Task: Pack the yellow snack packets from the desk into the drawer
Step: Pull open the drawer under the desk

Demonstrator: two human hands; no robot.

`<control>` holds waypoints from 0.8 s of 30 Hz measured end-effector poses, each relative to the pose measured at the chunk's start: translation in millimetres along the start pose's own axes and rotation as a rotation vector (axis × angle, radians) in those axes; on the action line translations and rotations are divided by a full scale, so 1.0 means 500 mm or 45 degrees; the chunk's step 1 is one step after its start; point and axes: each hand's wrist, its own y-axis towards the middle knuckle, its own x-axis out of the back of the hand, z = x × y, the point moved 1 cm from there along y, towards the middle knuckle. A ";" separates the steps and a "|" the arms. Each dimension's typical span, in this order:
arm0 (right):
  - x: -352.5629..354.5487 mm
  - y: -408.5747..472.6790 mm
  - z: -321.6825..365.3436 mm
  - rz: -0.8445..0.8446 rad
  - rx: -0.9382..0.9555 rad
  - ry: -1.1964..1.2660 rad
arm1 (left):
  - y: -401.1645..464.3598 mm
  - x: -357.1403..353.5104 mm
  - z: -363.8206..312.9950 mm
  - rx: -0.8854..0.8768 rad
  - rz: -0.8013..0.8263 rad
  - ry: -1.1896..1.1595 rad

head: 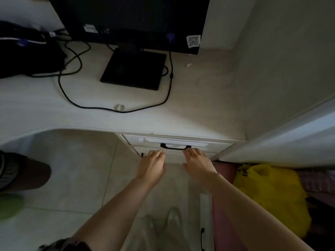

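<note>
The white drawer [199, 143] under the desk's right end sits shut, with a black handle [175, 146] on its front. My left hand [151, 164] reaches to the lower drawer front just left of and below the handle, fingers fairly straight. To the right of the handle my right hand [196, 163] does the same, fingers straight at the drawer front. Neither hand holds anything. No yellow snack packets show on the pale desk [199, 105].
A black monitor [134, 20] on its square base [134, 69] stands at the back, with black cables [72, 98] looping over the desk and a small clear ring [119, 107]. A black bag [27, 55] lies far left. A yellow plastic bag [272, 192] sits on the floor right.
</note>
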 end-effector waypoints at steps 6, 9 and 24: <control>-0.045 0.072 -0.016 0.023 0.095 -0.064 | 0.078 -0.045 -0.023 0.016 0.151 -0.020; -0.065 0.091 -0.015 0.056 0.104 -0.063 | 0.091 -0.061 -0.018 0.072 0.220 -0.010; -0.077 0.072 -0.018 0.152 0.156 -0.066 | 0.055 -0.104 -0.002 0.047 0.226 -0.131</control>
